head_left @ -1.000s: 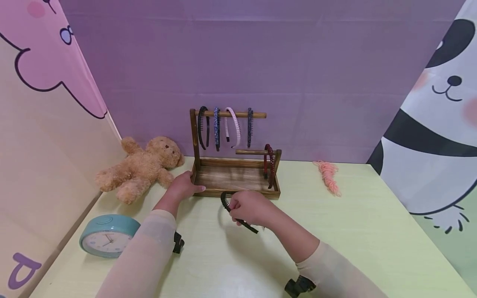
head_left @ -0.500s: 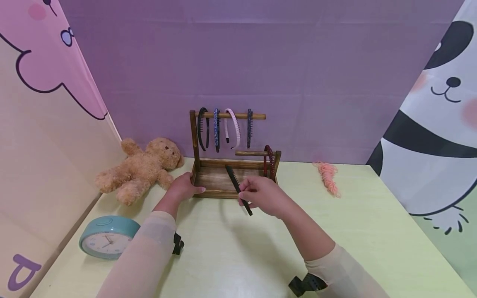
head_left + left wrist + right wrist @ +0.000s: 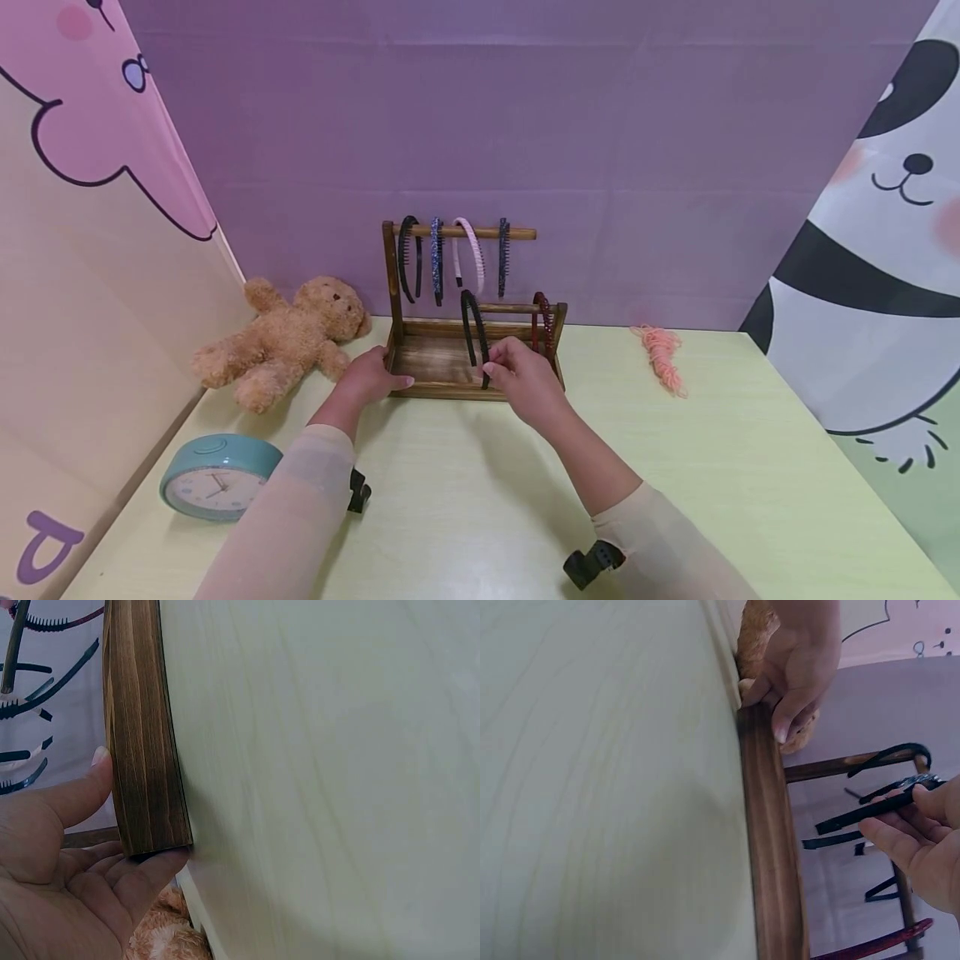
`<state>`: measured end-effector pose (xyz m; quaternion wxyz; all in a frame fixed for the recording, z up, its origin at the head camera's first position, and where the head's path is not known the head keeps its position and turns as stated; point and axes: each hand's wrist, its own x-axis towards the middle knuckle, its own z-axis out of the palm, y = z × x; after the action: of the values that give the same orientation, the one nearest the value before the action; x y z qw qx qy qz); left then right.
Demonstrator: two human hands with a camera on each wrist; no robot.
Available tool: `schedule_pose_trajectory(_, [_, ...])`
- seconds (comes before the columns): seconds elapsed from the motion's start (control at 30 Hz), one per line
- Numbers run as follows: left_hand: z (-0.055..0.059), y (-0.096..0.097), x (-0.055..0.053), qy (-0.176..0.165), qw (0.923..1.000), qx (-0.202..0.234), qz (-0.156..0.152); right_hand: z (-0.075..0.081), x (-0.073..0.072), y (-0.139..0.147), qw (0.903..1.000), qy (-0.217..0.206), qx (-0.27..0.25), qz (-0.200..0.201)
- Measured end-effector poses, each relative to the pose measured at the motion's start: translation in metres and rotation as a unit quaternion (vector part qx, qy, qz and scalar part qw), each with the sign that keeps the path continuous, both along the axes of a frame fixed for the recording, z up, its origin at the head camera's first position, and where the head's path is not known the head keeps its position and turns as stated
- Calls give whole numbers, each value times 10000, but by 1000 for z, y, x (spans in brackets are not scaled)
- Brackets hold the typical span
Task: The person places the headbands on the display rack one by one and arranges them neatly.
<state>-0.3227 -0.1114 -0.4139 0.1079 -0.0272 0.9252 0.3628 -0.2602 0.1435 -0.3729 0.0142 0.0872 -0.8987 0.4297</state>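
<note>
My right hand [image 3: 527,379] pinches one leg of a black toothed headband [image 3: 480,333], arch upward, over the dark wooden rack [image 3: 442,390]. Its arch lies at the left end of the rack's lower bar [image 3: 513,308]; I cannot tell whether it is around the bar. My left hand [image 3: 367,377] grips the rack's front left corner, thumb on the inner side and fingers outside, also seen in the left wrist view. From the upper bar [image 3: 525,233] hang a black headband [image 3: 402,258], a blue glittery headband [image 3: 437,262], a pink headband [image 3: 477,258] and a dark headband [image 3: 503,258]. A red headband [image 3: 548,325] hangs on the lower bar.
A brown teddy bear [image 3: 288,337] lies left of the rack. Nearer stands a teal clock [image 3: 221,467], partly behind the left sleeve. To the right, a bundle of pink yarn [image 3: 660,358] lies on the pale table [image 3: 720,467]. A purple backdrop [image 3: 637,150] rises behind.
My right hand has moved the black headband up and away over the rack, turning it from slanted to upright with its arch on top. The left hand has stayed on the corner.
</note>
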Motion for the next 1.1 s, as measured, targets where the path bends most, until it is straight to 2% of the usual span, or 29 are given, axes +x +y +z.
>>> schedule_pose_trajectory(0.17, [-1,0,0,17,10000,-12,-19,-6,-8,1,9996,114,-31,-247])
schedule_pose_trajectory(0.37, [-1,0,-1,-16,10000,11,29,-11,-12,5,9987,337,-145,-349])
schedule_pose_trajectory(0.63, [-1,0,-1,-70,9999,35,103,-21,-19,14,9978,314,-475,-348])
schedule_pose_trajectory(1.1, [-2,0,-2,-41,9999,7,103,-29,-28,18,9958,415,-561,-598])
